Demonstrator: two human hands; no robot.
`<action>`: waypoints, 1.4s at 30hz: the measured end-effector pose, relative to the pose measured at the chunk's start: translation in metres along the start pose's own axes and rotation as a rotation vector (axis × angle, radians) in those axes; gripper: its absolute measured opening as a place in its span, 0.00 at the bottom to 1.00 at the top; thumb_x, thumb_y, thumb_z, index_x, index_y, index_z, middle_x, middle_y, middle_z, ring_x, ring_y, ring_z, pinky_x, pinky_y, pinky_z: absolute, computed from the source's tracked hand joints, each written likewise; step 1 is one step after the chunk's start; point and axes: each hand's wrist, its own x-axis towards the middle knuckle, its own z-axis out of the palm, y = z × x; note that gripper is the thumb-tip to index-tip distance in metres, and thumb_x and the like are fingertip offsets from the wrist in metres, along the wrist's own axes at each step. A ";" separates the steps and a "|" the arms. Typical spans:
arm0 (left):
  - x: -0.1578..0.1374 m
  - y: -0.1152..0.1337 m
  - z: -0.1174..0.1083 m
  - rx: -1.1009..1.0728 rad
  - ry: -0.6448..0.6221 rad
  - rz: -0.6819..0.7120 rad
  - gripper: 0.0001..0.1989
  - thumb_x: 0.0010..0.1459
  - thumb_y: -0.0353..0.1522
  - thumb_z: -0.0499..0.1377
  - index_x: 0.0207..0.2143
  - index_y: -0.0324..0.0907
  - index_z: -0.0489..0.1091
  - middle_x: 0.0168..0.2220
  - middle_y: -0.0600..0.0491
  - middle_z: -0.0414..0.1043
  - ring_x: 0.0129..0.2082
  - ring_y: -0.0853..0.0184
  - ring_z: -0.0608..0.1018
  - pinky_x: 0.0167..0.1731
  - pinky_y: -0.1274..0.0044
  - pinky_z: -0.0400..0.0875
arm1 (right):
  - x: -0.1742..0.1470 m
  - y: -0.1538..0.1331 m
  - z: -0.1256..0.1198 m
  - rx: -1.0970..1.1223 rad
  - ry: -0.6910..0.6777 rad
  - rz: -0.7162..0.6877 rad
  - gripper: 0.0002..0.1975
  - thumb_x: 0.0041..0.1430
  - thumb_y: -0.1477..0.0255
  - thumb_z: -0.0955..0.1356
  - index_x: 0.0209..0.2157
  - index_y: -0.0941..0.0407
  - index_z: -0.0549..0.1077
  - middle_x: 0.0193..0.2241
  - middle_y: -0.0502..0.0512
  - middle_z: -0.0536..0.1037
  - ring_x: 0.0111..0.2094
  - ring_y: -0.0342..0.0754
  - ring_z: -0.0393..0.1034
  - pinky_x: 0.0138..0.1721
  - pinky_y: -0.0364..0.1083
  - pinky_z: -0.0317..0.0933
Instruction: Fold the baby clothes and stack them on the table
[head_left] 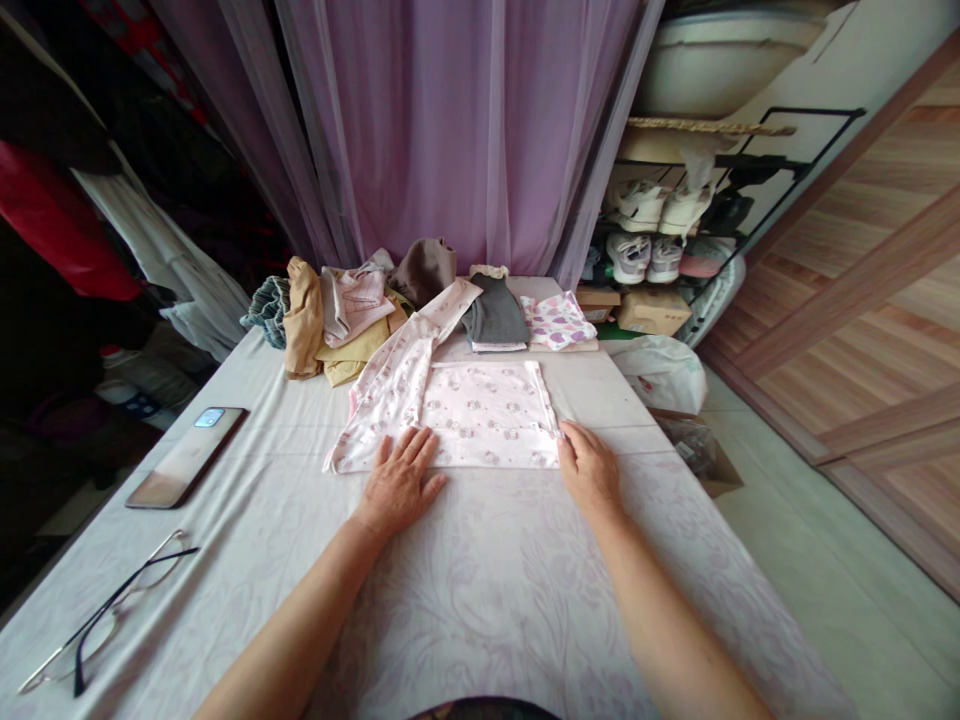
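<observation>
A pale pink printed long-sleeved top (480, 410) lies on the cloth-covered table (480, 580), partly folded, one sleeve stretching away toward the back. My left hand (401, 478) rests flat on its near left edge with the fingers spread. At the near right corner, my right hand (591, 468) pinches the top's edge between thumb and fingers. Behind the top sit a folded dark grey garment (495, 312) and a folded white cloth with purple and pink hearts (559, 320).
A heap of clothes (345, 310) lies at the back left. On the left side are a phone (187, 455) and eyeglasses (112, 605). A purple curtain (465, 130) hangs behind the table. Right of it stands a shoe rack (675, 225), with a white plastic bag (664, 370) below.
</observation>
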 end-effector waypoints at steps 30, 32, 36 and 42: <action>0.060 0.097 -0.019 -0.210 -0.099 0.354 0.12 0.61 0.35 0.60 0.47 0.52 0.76 0.37 0.52 0.76 0.40 0.62 0.77 0.56 0.61 0.62 | -0.005 0.001 -0.053 0.607 -0.395 0.004 0.16 0.50 0.75 0.63 0.41 0.53 0.74 0.38 0.53 0.79 0.42 0.49 0.74 0.48 0.49 0.68; 0.057 0.098 -0.013 -0.229 -0.068 0.380 0.11 0.62 0.33 0.59 0.46 0.52 0.77 0.38 0.52 0.76 0.40 0.63 0.76 0.52 0.65 0.65 | -0.007 0.006 -0.050 0.518 -0.342 -0.055 0.19 0.52 0.75 0.64 0.47 0.52 0.74 0.46 0.56 0.78 0.49 0.51 0.72 0.53 0.52 0.65; 0.055 0.096 -0.008 -0.284 -0.034 0.416 0.12 0.61 0.31 0.60 0.47 0.50 0.76 0.45 0.52 0.77 0.43 0.64 0.76 0.49 0.68 0.67 | -0.009 0.010 -0.042 0.344 -0.323 -0.182 0.20 0.53 0.77 0.66 0.48 0.49 0.77 0.52 0.58 0.75 0.54 0.54 0.69 0.56 0.56 0.64; 0.050 0.099 -0.011 -0.275 -0.047 0.427 0.14 0.63 0.31 0.58 0.50 0.49 0.74 0.46 0.52 0.78 0.43 0.64 0.78 0.44 0.70 0.70 | -0.009 0.010 -0.035 0.272 -0.325 -0.265 0.16 0.54 0.78 0.68 0.40 0.46 0.81 0.52 0.55 0.76 0.55 0.55 0.67 0.56 0.58 0.63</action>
